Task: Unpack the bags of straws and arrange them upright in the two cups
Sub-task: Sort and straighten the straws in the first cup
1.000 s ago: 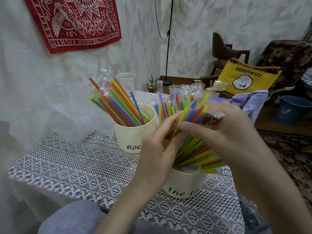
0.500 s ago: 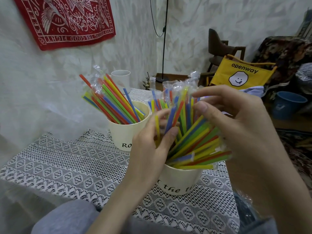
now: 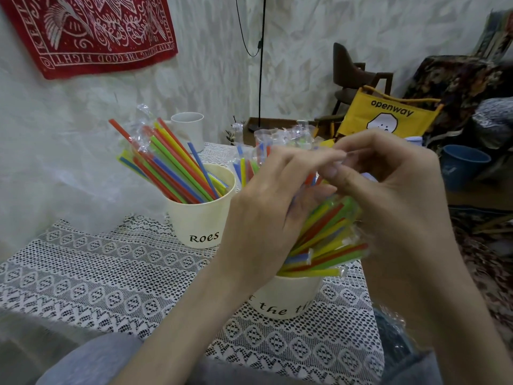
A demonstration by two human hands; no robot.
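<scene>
both hands over the near cream paper cup [image 3: 286,298] on the lace-covered bench [image 3: 125,273]: left hand [image 3: 266,218] and right hand [image 3: 388,195] fingers pinching thin bright wrapped plastic straws [image 3: 327,240]. best to lift tips gently, stand them upright, steady the cup. far cup [image 3: 200,220] already filled.

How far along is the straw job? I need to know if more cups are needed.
Done: the far cup holds a leaning fan of straws, some with wrap at the tips. In hand: left hand and right hand work a bundle over the near cup. Left: standing that bundle upright; several lie flat on its rim.
</scene>
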